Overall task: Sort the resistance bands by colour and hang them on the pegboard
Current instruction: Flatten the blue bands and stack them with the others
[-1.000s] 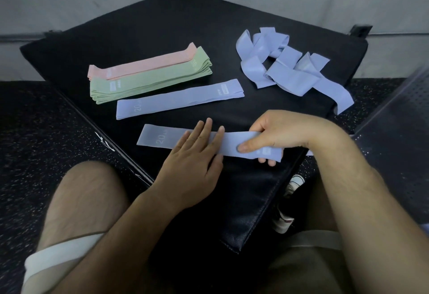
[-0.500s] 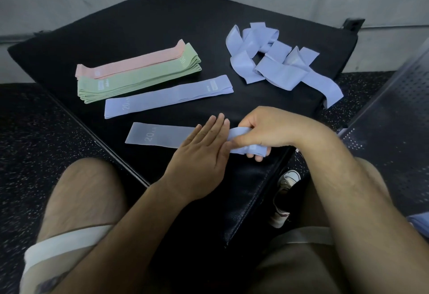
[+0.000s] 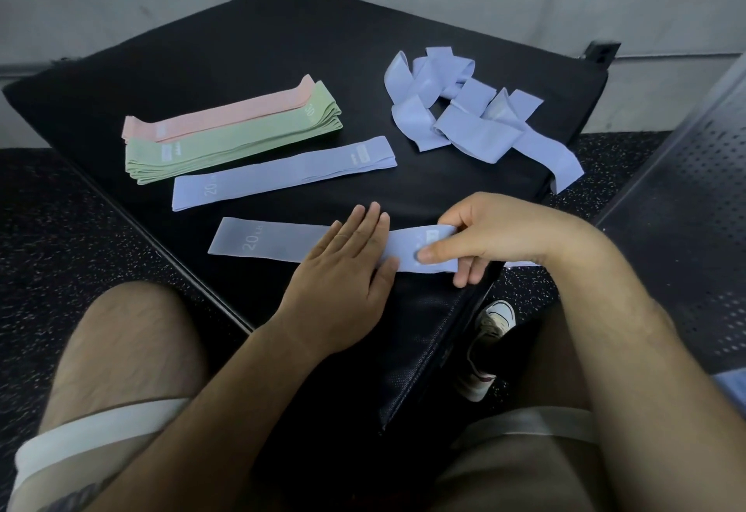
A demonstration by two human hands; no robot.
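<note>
Blue band (image 3: 274, 243), seen from the head cam, lies flat at the near edge of our black mat (image 3: 282, 47), with its long axis running left-right across us. Our left hand (image 3: 347, 269) presses its middle with straight fingers. Our right hand (image 3: 496, 237) pinches the right end, thumb on top. No pegboard in view yet.

The left hand (image 3: 347, 269) lies flat, palm down, its straight fingers (image 3: 365, 224) close together and pressing on the blue band (image 3: 266, 240). The right hand (image 3: 496, 235) pinches that band's end between thumb and curled fingers. Both forearms (image 3: 226, 390) reach forward.
</note>
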